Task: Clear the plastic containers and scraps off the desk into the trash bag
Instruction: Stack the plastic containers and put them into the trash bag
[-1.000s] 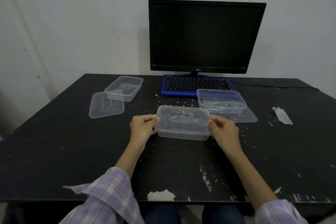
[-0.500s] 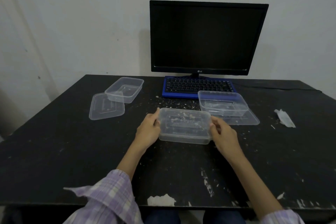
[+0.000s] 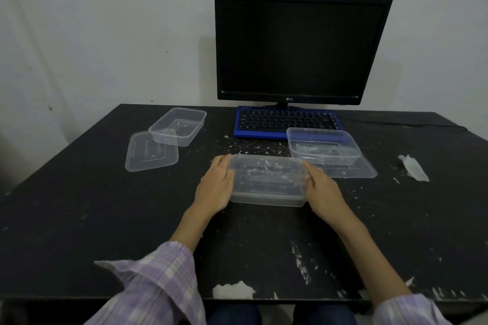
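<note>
I have both hands on the clear plastic container [image 3: 266, 179] at the centre of the frame. My left hand [image 3: 215, 187] lies flat against its left end, fingers straight and together, the thumb along the top rim. My right hand [image 3: 320, 190] presses the right end the same way, fingers stretched along the wall and not curled round it. The container sits on the black desk [image 3: 79, 206], squeezed between my two palms, with pale scraps stuck inside it.

Just right of it and higher in the frame, a second open container [image 3: 323, 146] sits on top of a flat clear lid [image 3: 353, 170]; its near left corner is close to my right fingertips. In the upper left part of the desk a third container [image 3: 178, 125] stands with one corner overlapping another lid [image 3: 150, 152] that lies flat below and left of it.

Small white scraps [image 3: 248, 146] speckle the desk between my container and the blue keyboard [image 3: 285, 121], which sits under the dark monitor [image 3: 301, 47] at the upper centre. A crumpled bit of clear wrapper [image 3: 413, 167] lies at the right of the frame, well apart from the containers. My checked lilac sleeve [image 3: 158, 285] fills the lower left.
</note>
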Demonstrator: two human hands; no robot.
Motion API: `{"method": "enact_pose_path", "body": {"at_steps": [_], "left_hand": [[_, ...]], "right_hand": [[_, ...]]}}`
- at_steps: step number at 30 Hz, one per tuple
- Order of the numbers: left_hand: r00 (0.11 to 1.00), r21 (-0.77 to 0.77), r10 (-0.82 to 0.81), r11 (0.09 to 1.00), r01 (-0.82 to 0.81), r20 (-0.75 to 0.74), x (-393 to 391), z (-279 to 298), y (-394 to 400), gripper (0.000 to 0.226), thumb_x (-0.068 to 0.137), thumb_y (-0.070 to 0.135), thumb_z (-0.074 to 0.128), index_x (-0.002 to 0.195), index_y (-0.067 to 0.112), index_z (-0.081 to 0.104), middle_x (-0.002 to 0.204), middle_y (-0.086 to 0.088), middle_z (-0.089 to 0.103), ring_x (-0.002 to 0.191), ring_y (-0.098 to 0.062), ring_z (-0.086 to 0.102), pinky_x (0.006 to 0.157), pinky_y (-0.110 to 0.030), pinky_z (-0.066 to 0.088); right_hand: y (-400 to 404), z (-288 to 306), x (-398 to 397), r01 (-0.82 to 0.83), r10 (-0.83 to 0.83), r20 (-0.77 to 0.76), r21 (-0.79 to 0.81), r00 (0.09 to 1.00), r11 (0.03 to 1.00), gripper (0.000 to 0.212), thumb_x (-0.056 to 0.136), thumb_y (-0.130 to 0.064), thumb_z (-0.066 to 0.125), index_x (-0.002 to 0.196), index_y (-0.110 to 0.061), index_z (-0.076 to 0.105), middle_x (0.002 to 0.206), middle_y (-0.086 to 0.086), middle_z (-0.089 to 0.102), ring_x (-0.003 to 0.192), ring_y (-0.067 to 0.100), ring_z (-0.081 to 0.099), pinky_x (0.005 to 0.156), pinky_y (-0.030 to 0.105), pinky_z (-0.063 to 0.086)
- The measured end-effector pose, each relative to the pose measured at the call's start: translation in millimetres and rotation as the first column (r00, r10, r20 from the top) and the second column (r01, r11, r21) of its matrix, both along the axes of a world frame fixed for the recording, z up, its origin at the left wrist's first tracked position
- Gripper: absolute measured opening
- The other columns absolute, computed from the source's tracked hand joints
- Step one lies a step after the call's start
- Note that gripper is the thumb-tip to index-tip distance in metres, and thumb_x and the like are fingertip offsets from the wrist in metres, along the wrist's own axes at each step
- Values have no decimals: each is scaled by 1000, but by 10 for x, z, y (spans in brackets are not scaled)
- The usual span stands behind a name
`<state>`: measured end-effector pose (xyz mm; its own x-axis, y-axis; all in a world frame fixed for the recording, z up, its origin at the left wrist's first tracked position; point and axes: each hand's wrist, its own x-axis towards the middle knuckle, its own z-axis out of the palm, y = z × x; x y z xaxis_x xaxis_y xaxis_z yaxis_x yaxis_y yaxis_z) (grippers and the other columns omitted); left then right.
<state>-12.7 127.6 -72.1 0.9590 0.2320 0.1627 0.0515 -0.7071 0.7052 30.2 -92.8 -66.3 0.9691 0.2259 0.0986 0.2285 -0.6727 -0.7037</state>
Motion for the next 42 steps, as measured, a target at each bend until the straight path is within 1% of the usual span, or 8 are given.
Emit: {"method": "enact_pose_path", "body": {"at_steps": [7,15,20,25,28,33,39,42], "left_hand": [[999,18,25,1000,-25,-33,-9,22,-26,44,100,25,27,144,17,29,141,-2,36,114,-16,49,86,-29,40],[994,-195,20,980,-40,-105,-110,78,-24,49,101,26,29,149,16,21,153,-5,30,139,-21,32,114,-36,28],[997,-390,22,919,-47,-69,-195,165,-64,37,101,21,32,133,21,49,117,2,57,86,-6,54,72,-21,46],[996,-468,8,882,-48,-86,-255,238,38,35,98,18,35,119,33,59,107,5,66,98,-18,65,82,-31,53],[998,-500,-12,866,-23,-68,-368,326,102,33,98,18,37,108,41,58,93,2,71,83,-17,69,72,-29,56],[1000,-543,-7,840,0,-11,-726,435,279,33,98,19,37,121,30,58,102,-1,70,91,-19,68,71,-26,56],[994,-546,104,836,-63,44,-1427,538,494,35,98,18,37,94,41,64,83,11,74,78,-9,70,62,-19,57],[981,-548,188,826,-136,39,-1843,539,616,35,97,15,37,107,35,63,91,7,74,81,-9,71,64,-20,57]], "right_hand": [[-9,39,-70,-3,6,-52,53,999,999,47,102,-22,32,149,-24,26,146,8,42,127,24,46,107,40,37],[-26,118,-120,15,-1,-132,104,991,994,46,103,-26,32,148,-23,30,149,6,38,130,24,43,106,37,35],[-34,134,-118,62,-38,-162,145,986,987,28,101,-25,35,101,-17,62,106,5,63,86,12,58,68,25,43],[-28,181,-142,96,-58,-210,179,976,979,28,99,-24,39,90,-13,64,95,9,66,90,25,64,86,44,52],[12,228,-184,106,-45,-238,250,970,962,28,98,-22,40,93,-14,66,97,7,67,90,23,66,84,43,55],[163,396,-417,31,108,-304,418,947,908,20,100,-22,42,100,-26,62,99,0,64,90,16,65,69,28,54],[446,457,-831,-83,290,-360,492,887,866,31,99,-33,43,128,-26,53,113,6,64,92,22,68,65,29,58],[616,434,-1062,-133,385,-389,538,837,833,37,97,-39,46,132,-28,51,113,5,66,88,20,71,63,29,58]]}}
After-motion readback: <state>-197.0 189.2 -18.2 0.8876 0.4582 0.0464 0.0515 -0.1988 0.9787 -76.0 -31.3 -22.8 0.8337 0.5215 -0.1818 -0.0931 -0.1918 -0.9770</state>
